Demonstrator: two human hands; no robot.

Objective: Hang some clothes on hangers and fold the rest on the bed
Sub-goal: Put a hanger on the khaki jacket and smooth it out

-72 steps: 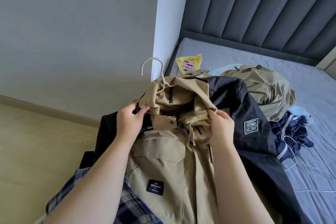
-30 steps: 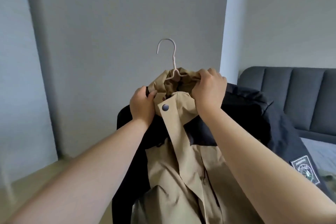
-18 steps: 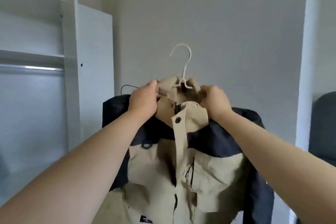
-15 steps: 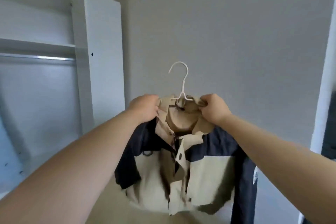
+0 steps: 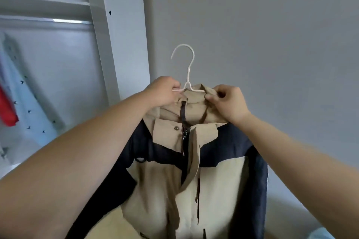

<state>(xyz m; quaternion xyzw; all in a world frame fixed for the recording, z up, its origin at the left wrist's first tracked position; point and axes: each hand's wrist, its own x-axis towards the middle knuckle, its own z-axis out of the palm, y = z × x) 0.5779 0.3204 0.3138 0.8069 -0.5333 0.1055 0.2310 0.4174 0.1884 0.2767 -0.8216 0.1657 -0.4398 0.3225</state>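
Hanging step: left hand (image 5: 164,91) grips hanger (image 5: 188,77) arm, right hand (image 5: 227,103) pinches jacket (image 5: 194,170) collar. Next, likely: hook over wardrobe rail (image 5: 68,21).

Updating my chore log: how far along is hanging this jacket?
Done: the jacket is on the hanger. In hand: the left hand holds the hanger's arm, the right hand pinches the collar, both holding it up before the wall. Left: the hook is free, not yet on the wardrobe rail. The bed is out of view, so folding cannot be judged.
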